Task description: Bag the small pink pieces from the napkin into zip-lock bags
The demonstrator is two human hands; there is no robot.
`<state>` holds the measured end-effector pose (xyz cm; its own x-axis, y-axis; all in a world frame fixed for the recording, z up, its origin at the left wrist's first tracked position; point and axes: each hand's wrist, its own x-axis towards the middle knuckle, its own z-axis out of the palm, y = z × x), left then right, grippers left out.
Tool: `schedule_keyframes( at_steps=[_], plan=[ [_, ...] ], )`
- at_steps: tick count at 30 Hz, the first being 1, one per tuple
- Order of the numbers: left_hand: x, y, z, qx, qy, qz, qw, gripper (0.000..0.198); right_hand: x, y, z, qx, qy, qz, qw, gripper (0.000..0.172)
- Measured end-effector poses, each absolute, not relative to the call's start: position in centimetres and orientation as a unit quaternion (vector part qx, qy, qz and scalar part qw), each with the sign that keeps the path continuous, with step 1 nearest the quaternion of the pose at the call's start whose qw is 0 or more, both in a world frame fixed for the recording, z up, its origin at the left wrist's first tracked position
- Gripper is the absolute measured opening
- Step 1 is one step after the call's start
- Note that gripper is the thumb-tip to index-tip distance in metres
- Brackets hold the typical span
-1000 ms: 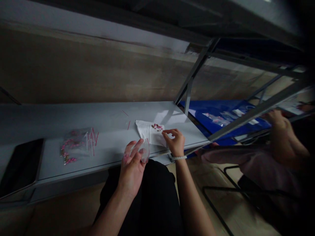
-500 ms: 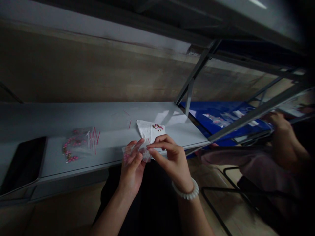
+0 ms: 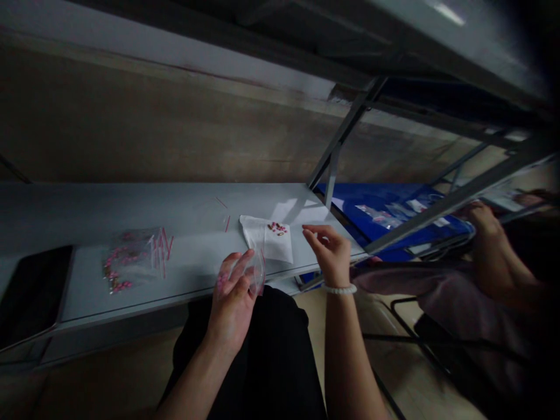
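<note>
Since the earlier frame, the right hand [image 3: 333, 254] is shifting from the clear bag [image 3: 258, 273] toward two o'clock; its thumb and fingertips are nearly meeting, whether they are pinching anything is unclear. Left hand [image 3: 231, 303] is clamping the clear bag. Pink and gold beads [image 3: 276, 227] are lying on a white sheet [image 3: 277, 252] at its one o'clock; filled bags [image 3: 131, 255] are lying at ten o'clock.

Pink beads [image 3: 276, 227], white sheet [image 3: 280, 251], blue tabletop [image 3: 371, 192]
</note>
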<state>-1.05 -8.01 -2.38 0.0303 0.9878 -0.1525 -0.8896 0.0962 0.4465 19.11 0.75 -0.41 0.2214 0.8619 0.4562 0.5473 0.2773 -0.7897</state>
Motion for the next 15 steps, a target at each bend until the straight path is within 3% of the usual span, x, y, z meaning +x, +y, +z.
schedule_keyframes(
  at_steps=[7,15],
  plan=[
    [-1.1,-8.1,-2.2,0.111,0.223,0.653,0.716,0.048,20.1,6.1,-5.9,-0.612,-0.698,0.02,0.37,0.015],
    [-1.2,-8.2,-2.1,0.113,0.227,0.646,0.72,0.046,19.8,7.5,-6.3,-0.603,-0.748,0.004,0.276,0.013]
  ],
)
